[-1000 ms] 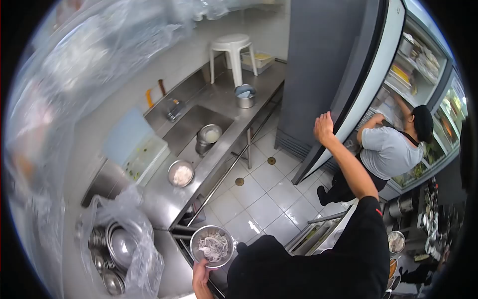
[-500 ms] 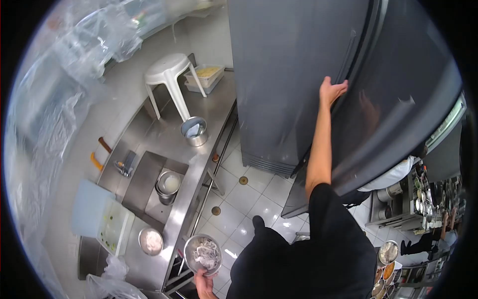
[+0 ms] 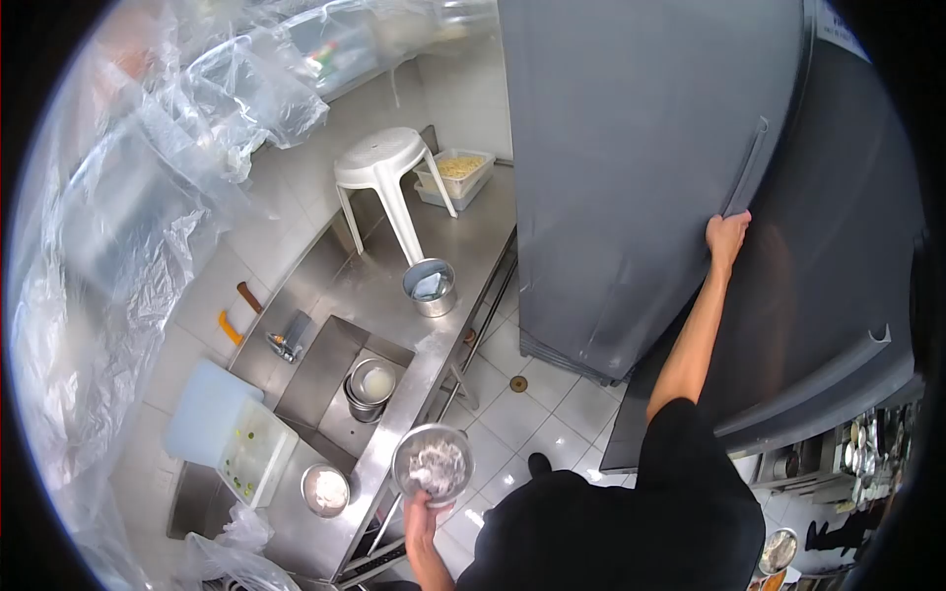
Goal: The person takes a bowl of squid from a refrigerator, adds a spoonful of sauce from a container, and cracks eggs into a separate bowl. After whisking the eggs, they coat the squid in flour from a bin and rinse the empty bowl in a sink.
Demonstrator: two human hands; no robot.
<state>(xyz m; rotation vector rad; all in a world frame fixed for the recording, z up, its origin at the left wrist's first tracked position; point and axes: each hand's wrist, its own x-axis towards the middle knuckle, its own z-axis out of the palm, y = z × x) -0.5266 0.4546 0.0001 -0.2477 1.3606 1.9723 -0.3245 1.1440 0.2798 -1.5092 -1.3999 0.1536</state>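
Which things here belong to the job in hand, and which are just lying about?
Likely in the job:
- metal bowl with pale food, held in the left hand
- grey door's handle, right hand at its lower end

Apparently just lying about:
- white stool
- small pot beside it
- metal pots in the sink
- second bowl on the counter

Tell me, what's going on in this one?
A person's left hand holds a bowl of pale food beside the counter. The right hand is at the lower end of a fridge handle; how firmly it grips is hard to tell. A second bowl sits on the counter near the sink, and a stool stands farther along.
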